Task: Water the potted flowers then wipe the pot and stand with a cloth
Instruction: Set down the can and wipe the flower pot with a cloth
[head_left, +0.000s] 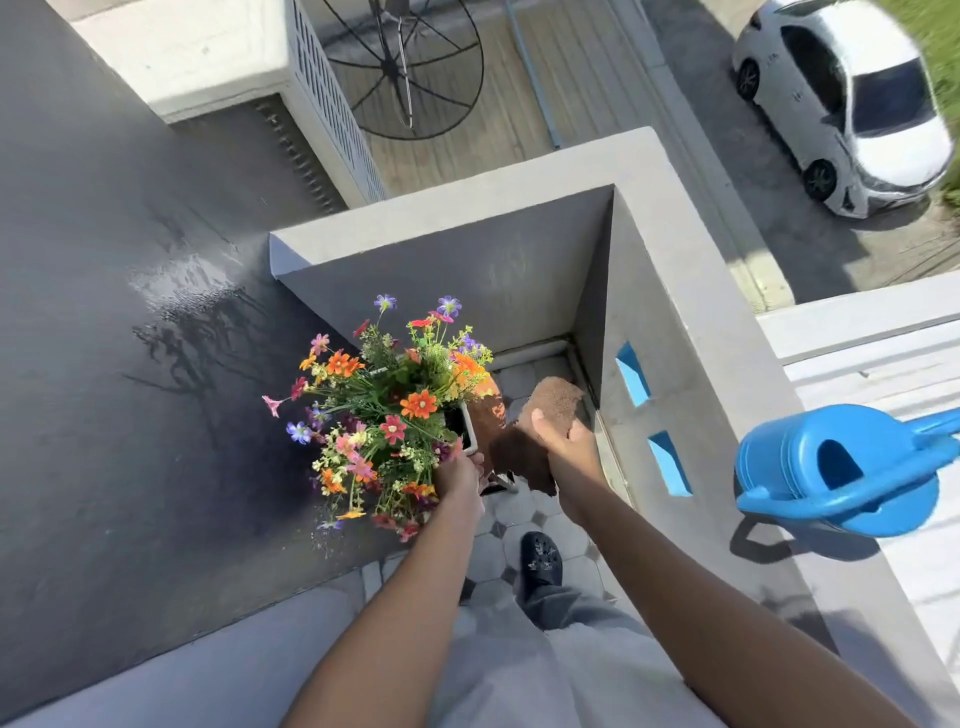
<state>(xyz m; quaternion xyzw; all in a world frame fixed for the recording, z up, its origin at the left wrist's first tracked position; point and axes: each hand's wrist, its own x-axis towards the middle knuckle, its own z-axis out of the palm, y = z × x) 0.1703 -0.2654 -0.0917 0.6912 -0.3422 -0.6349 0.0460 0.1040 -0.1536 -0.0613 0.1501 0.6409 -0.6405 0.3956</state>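
Beside the flowers (387, 415), our left hand (460, 475) closes on the white pot (467, 423) rim, likely rigid but top-heavy, while our right hand (563, 447) bunches the soft, limp brown cloth (540, 421) against its side

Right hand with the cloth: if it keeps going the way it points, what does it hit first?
Probably the pot: the right hand and cloth angle toward its side, though depth is unclear.
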